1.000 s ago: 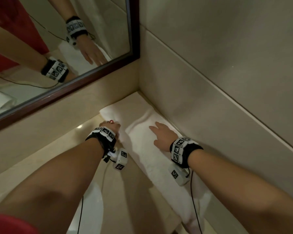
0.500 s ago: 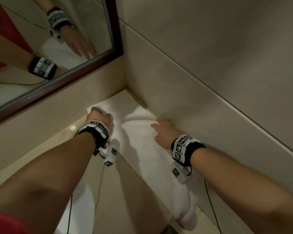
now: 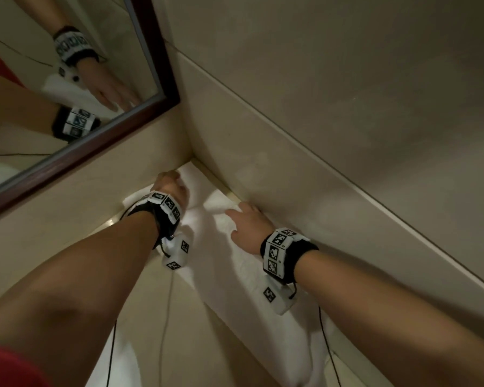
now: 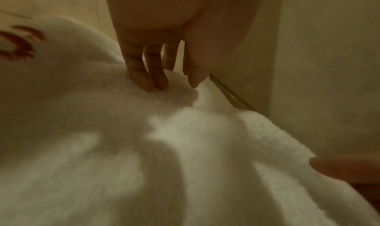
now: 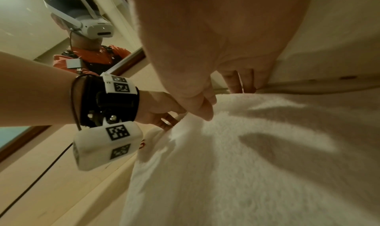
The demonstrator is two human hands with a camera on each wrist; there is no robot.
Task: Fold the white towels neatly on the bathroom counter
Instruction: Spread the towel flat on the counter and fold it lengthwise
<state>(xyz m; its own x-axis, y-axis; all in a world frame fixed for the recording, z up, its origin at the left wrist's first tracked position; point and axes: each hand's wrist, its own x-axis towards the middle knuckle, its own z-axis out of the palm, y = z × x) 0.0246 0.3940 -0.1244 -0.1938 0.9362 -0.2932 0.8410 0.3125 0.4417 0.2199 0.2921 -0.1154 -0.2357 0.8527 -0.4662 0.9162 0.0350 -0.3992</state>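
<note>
Both hands work one white towel lying along the counter against the wall: the left hand pinches its far corner near the mirror, and the right hand presses flat, fingers straight. Folding seems early, with a long strip still overhanging the edge. Since the earlier frame, the left hand has carried that corner farther toward the wall corner.

The white towel runs off the head view's edge at 6 o'clock, its red embroidery is cut off and blurred at 9 o'clock in the left wrist view, and the left hand hides its fingertips.
</note>
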